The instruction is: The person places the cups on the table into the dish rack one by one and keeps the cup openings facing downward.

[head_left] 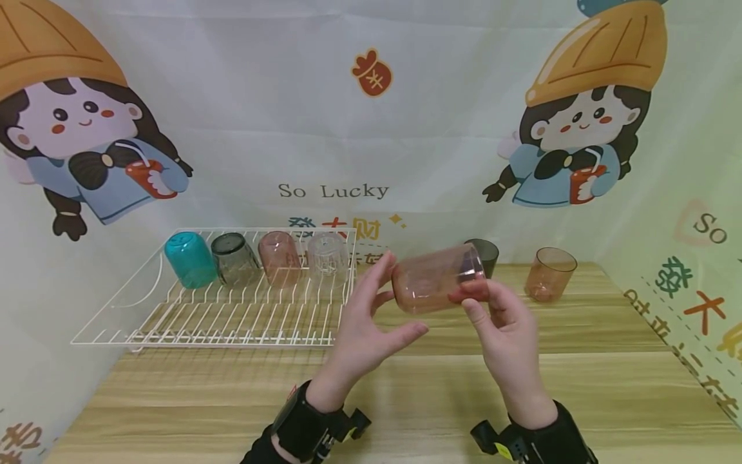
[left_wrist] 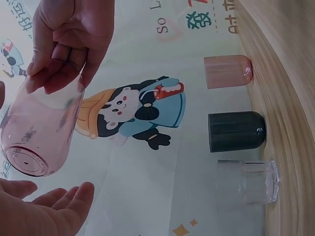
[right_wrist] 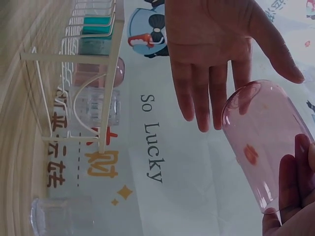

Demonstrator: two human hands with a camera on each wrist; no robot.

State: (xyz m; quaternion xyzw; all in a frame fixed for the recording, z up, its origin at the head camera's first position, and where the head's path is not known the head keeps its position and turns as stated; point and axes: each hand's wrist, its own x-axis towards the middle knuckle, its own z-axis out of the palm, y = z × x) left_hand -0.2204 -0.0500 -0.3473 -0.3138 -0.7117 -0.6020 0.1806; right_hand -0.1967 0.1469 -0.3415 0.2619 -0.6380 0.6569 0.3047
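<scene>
- Pale cloth backdrop [head_left: 440,142] hangs behind the wood-grain table [head_left: 417,399].
- Right hand [head_left: 510,335]: fingers and thumb pinch the pink glass [head_left: 429,283] near its rim; whether any fingertip is inside the mouth, I cannot tell.
- Left hand [head_left: 371,332]: thumb and fingers spread wide around the base end, holding nothing.
- That glass lies tilted nearly sideways in the air above the table, mouth toward the right hand, base toward the left palm.
- Behind it, a dark glass [left_wrist: 236,132] stands upright on the table, with a clear glass [left_wrist: 246,182] beside it in the left wrist view.
- Farther right, an amber-pink glass [head_left: 552,277] stands upright.
- To the left, a white wire rack [head_left: 191,345] holds four upturned glasses along its back: teal glass [head_left: 190,261], grey glass [head_left: 234,264], rose glass [head_left: 279,258] and colourless glass [head_left: 328,258].
- Across the cloth run cartoon figures [head_left: 580,167], a red pouch [head_left: 373,74] and the words "So Lucky" [head_left: 333,191].
</scene>
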